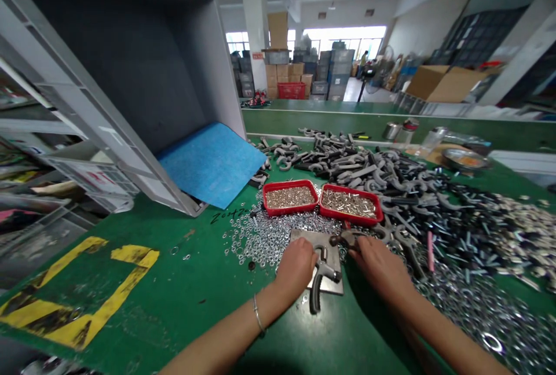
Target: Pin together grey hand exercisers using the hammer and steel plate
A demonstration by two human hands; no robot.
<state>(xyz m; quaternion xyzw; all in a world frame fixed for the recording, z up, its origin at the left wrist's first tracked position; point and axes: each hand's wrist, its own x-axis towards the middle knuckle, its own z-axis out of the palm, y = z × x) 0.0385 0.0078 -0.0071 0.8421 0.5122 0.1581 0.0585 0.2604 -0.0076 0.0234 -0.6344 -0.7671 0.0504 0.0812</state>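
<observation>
A grey metal hook-jawed tool with a black grip [317, 291] rests on a square steel plate [334, 287] in front of me. My left hand [296, 262] is closed on the tool's left side, its fingertips partly hidden. Just right of the plate, my right hand [377, 262] is wrapped round a small hammer [346, 239]. The hammer's head hangs over the plate's upper right corner, and its handle runs under my palm. Small shiny nuts or rings [260, 242] lie scattered behind and left of the plate.
Two red trays, the left tray [291, 211] and the right tray [351, 220], hold small metal pins. Behind them is a heap of similar grey tools [347, 164]. A large grey crate [221, 68] lies on its side at left, a blue sheet [212, 161] at its mouth.
</observation>
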